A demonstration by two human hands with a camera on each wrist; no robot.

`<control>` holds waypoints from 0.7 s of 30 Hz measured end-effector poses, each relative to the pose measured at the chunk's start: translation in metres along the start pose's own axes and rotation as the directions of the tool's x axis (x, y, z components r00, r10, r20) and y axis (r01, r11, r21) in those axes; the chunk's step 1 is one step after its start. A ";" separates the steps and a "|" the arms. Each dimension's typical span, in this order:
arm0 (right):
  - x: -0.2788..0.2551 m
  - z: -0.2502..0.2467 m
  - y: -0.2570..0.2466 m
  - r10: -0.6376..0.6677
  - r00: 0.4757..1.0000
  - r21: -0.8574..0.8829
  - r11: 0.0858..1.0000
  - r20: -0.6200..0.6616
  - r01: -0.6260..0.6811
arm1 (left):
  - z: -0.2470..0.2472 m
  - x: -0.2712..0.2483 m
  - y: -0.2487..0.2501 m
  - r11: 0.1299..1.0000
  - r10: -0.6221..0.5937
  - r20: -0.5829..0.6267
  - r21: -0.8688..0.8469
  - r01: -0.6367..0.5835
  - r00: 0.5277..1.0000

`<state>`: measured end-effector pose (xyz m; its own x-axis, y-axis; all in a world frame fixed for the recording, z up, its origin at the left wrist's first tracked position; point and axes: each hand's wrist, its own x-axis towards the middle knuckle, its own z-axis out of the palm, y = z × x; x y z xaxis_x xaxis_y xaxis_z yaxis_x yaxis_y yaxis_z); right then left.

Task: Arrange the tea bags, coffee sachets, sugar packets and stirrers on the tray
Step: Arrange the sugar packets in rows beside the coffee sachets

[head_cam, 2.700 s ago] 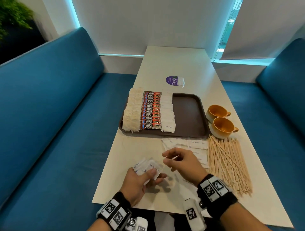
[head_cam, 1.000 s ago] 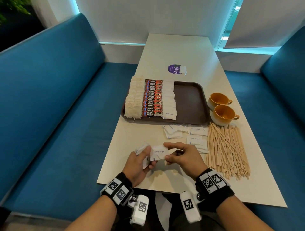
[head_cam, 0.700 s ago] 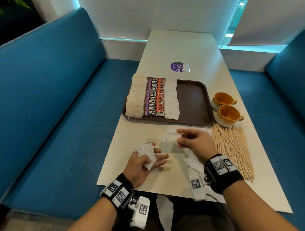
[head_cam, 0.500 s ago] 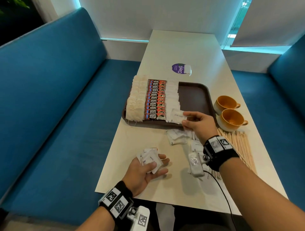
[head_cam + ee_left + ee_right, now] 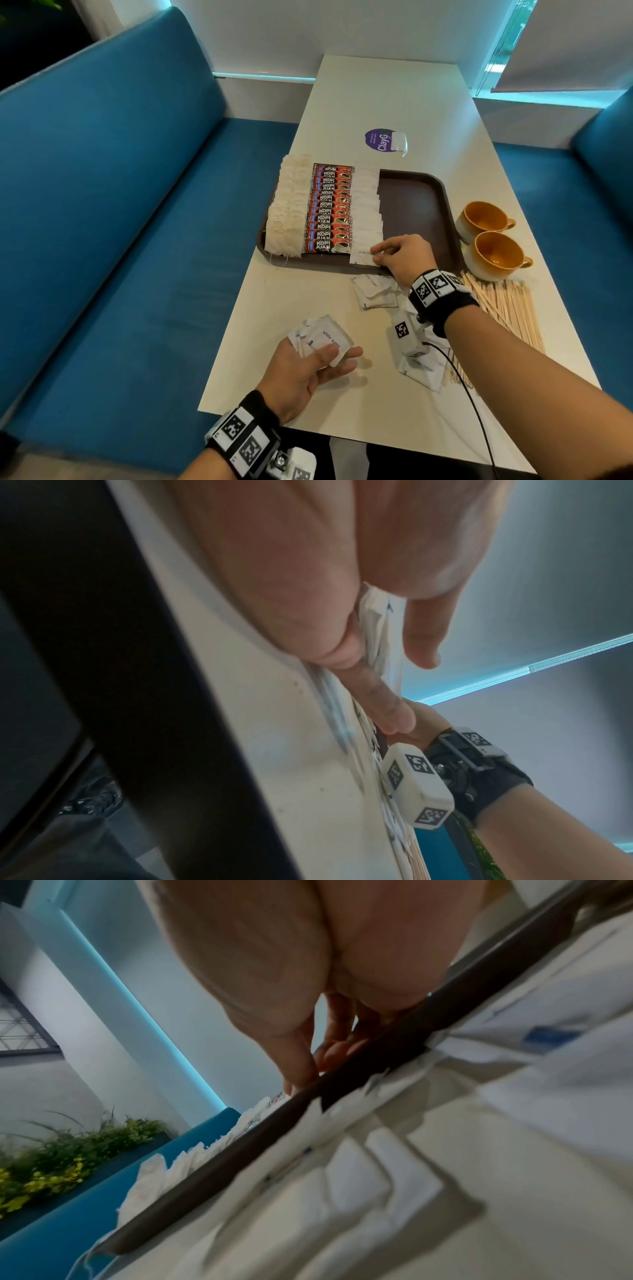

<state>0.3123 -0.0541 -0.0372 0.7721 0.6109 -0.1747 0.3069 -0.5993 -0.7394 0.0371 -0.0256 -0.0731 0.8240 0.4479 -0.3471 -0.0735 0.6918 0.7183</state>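
A long blue padded bench (image 5: 113,212) runs along the left of a long pale table (image 5: 383,99). On the table sits a dark brown plastic tray (image 5: 414,205) with a raised rim. Three neat rows fill its left part: soft white tea bags (image 5: 287,212) on the far left, red and black coffee sachets (image 5: 330,212) in the middle, and white paper sugar packets (image 5: 366,205) next to them. The right part of the tray is bare. Just right of the tray stand two orange cups (image 5: 493,240), side by side and touching. In front of the cups lies a flat pile of thin wooden stirrers (image 5: 503,308). Some loose white sugar packets (image 5: 375,291) lie on the table just in front of the tray, and a few more (image 5: 423,371) lie under the right arm. The right hand (image 5: 402,255) reaches over the tray's near rim, and its bent fingers (image 5: 380,248) pinch the front sugar packet (image 5: 361,255) at the near end of the sugar row. The left hand (image 5: 301,373) is palm up near the table's front edge and holds a small stack of white sugar packets (image 5: 322,337), with the thumb (image 5: 323,353) pressed on top and the other fingers stretched out below.
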 end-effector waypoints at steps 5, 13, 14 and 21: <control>-0.013 -0.010 -0.004 -0.041 0.996 0.020 0.999 -0.085 0.043 | -0.004 -0.002 0.001 1.000 0.009 0.021 -0.018 -0.008 1.000; -0.101 -0.008 -0.007 -0.191 0.973 0.204 0.966 0.132 0.162 | 0.007 -0.008 0.003 0.999 0.034 -0.031 0.024 -0.033 0.999; -0.112 -0.004 -0.003 -0.192 0.965 0.217 0.964 0.177 0.152 | 0.007 -0.008 0.003 0.999 0.041 -0.038 0.030 -0.040 0.998; -0.167 0.021 0.024 -0.156 0.958 0.430 0.902 0.239 0.039 | 0.010 -0.012 0.003 0.994 0.046 -0.039 0.101 -0.041 0.998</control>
<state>0.1785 -0.1596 -0.0393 0.5590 0.8026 -0.2081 0.0678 -0.2944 -0.9533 0.0333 -0.0349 -0.0609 0.7974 0.5006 -0.3371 -0.0505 0.6120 0.7892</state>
